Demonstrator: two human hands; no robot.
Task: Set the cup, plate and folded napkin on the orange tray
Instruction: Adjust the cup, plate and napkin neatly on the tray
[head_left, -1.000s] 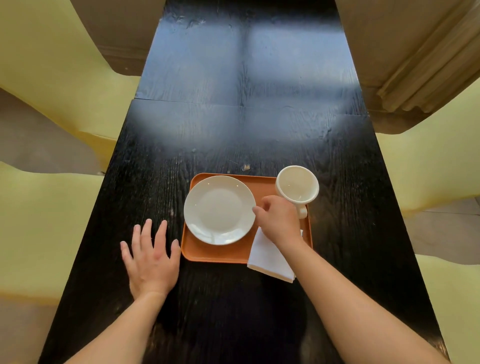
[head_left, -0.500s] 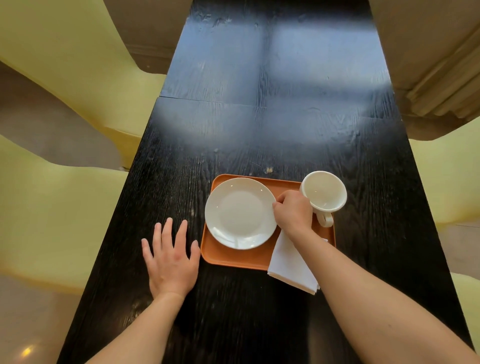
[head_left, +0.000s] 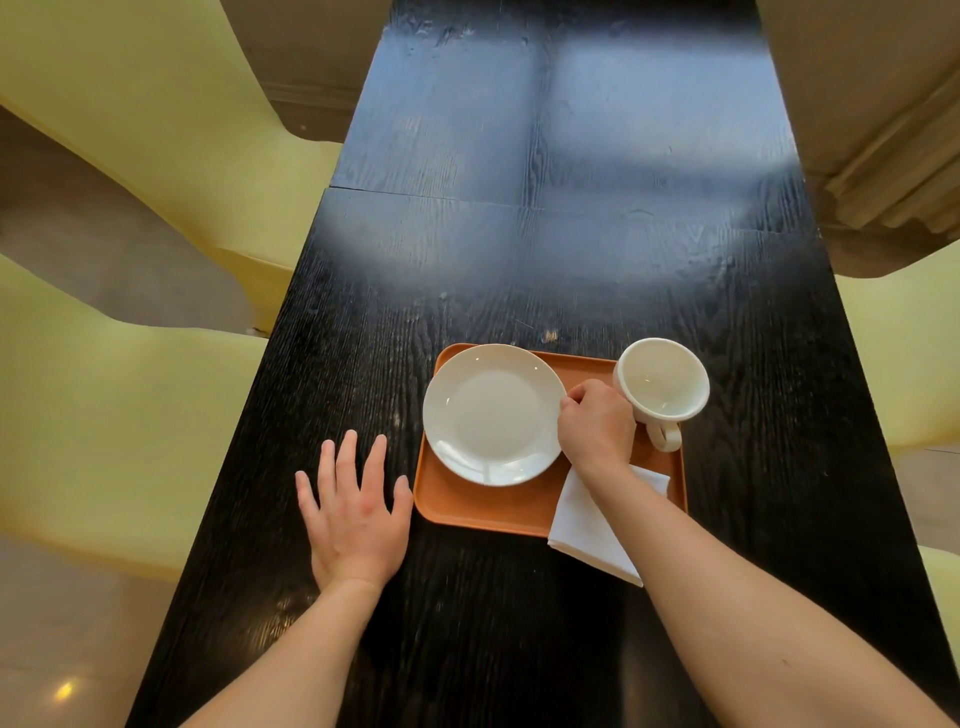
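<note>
Fingers of the right hand (head_left: 597, 426) curl inward over the orange tray (head_left: 467, 506), the fist resting between the plate (head_left: 493, 414) and the cup (head_left: 662, 379); whether those fingers pinch the plate's right rim or only touch it cannot be told, since the knuckles hide the contact. The hand's outer edge lies just beside the cup wall. The cup stands upright at the tray's far right corner, its mouth open upward and its handle (head_left: 667, 439) pointing toward the person. The white plate sits flat on the left part of the tray, its far rim reaching the tray's far edge. Under the right wrist lies the folded napkin (head_left: 597, 525), white, partly on the tray's near right corner and partly hanging past the near edge onto the table (head_left: 519, 260). The left hand (head_left: 353, 512) lies flat and spread on the dark wooden table, gripping nothing, its thumb just beside the tray's left edge. Pale yellow chairs (head_left: 104, 415) flank the table on both sides.
</note>
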